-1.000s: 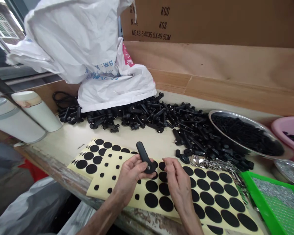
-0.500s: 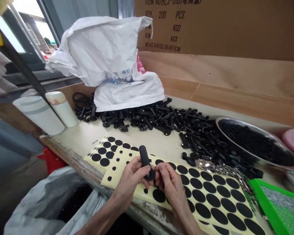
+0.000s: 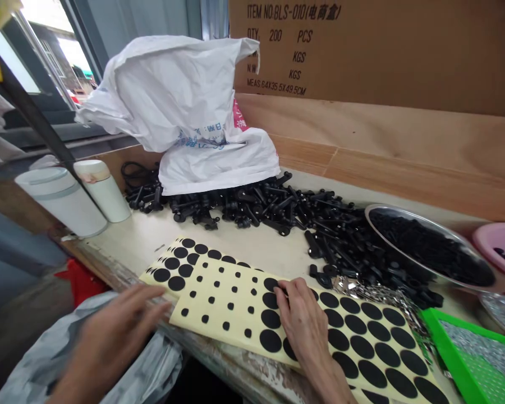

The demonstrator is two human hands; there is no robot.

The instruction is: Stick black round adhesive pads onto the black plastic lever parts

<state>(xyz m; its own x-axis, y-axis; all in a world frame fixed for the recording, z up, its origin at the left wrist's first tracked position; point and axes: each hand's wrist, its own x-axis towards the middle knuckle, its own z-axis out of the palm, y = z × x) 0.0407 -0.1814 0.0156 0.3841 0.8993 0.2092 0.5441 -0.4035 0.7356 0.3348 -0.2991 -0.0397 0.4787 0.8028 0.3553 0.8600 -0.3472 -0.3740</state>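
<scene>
My right hand (image 3: pixel 303 324) rests on a yellow backing sheet (image 3: pixel 235 336) of black round stickers at the table's front edge. Its fingers are curled, and the fingertips pinch at the edge of one large black sticker (image 3: pixel 271 285). My left hand (image 3: pixel 113 331) is blurred and hovers left of the sheet, above a grey plastic bag (image 3: pixel 37 365) below the table edge. Its fingers are stretched out and nothing shows in them. A second sheet (image 3: pixel 172 264) with large dots lies under the first.
A heap of black plastic parts (image 3: pixel 278 202) lies behind the sheets, under a white sack (image 3: pixel 185 106). A metal bowl (image 3: pixel 408 212) of black pieces, a pink basin (image 3: pixel 488 238) and a green tray (image 3: pixel 450 348) stand at the right. Two white canisters (image 3: pixel 67 199) stand at the left.
My left hand held a black elongated part over the sheet; now it has swung left over the grey bag with no part in sight. My right hand has dropped onto the sticker sheet.
</scene>
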